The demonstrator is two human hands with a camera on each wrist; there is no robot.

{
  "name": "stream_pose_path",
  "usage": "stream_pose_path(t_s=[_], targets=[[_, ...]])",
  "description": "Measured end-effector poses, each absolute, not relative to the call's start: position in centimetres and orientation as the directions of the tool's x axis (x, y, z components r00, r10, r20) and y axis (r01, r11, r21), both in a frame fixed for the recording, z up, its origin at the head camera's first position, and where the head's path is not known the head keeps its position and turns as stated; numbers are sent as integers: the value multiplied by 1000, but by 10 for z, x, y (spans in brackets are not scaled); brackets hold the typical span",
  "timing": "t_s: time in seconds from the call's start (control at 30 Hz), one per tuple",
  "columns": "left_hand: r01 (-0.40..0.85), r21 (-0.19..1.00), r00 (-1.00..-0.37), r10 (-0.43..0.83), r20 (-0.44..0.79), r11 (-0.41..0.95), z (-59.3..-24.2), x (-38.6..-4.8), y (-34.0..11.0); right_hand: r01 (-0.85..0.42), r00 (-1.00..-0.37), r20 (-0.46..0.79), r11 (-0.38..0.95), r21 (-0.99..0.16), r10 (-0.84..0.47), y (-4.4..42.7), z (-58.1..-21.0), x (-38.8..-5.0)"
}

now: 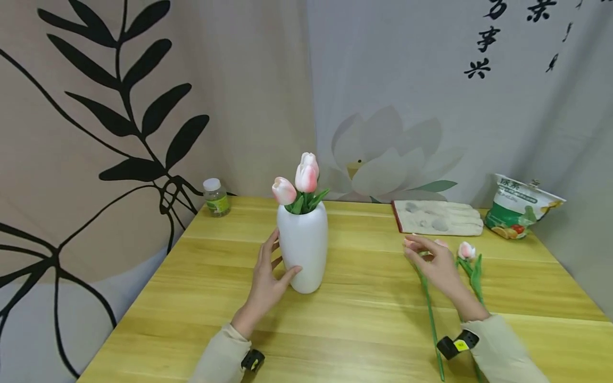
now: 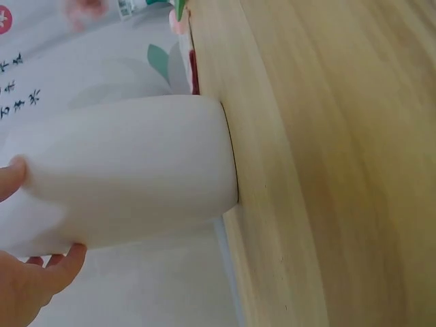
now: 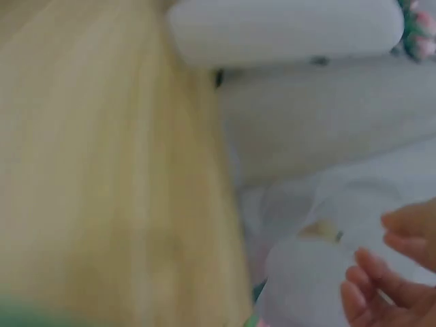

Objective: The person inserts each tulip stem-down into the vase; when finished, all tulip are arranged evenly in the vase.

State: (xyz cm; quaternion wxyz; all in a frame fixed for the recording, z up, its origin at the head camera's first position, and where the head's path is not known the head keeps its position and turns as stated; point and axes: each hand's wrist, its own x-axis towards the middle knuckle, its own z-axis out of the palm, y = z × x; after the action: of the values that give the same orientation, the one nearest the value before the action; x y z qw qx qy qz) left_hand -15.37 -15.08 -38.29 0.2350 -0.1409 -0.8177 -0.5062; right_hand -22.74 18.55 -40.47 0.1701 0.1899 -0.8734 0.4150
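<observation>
A white vase [image 1: 304, 250] stands upright on the table with several pink-and-white tulips [image 1: 306, 175] in it. My left hand [image 1: 265, 287] grips its lower left side, thumb on the front; in the left wrist view the thumb and fingers of that hand [image 2: 34, 283] touch opposite sides of the vase [image 2: 136, 170]. Over the loose tulips at the right, my right hand [image 1: 438, 268] has bent, relaxed fingers. The right wrist view shows that hand [image 3: 395, 272] holding nothing, thumb apart from fingers. One tulip head [image 1: 466, 251] lies beyond it; green stems [image 1: 431, 314] run toward the front edge.
A small jar [image 1: 217, 198] with a white lid stands at the table's back left corner. White gloves [image 1: 438, 218] lie at the back right, beside a green-and-white bag [image 1: 519, 207]. Printed curtains hang behind the wooden table [image 1: 354, 330].
</observation>
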Motion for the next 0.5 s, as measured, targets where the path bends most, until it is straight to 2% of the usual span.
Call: stream_pose_path(t_s=[0.2,0.33,0.5], targets=[[460,765,-853,-15,521,451,-383,-153,-150,-369,-926,291,733,-571,-240,224,-429,-226],[445,776,-863,-19,505,447,-383,-153,-151,-320,-947,185,765,-558,-262,233,-442,-228],[453,769,-860,-8,511,451,-404,-165,-159,-272,-960,96,781,-562,-265,230,-450,-233]])
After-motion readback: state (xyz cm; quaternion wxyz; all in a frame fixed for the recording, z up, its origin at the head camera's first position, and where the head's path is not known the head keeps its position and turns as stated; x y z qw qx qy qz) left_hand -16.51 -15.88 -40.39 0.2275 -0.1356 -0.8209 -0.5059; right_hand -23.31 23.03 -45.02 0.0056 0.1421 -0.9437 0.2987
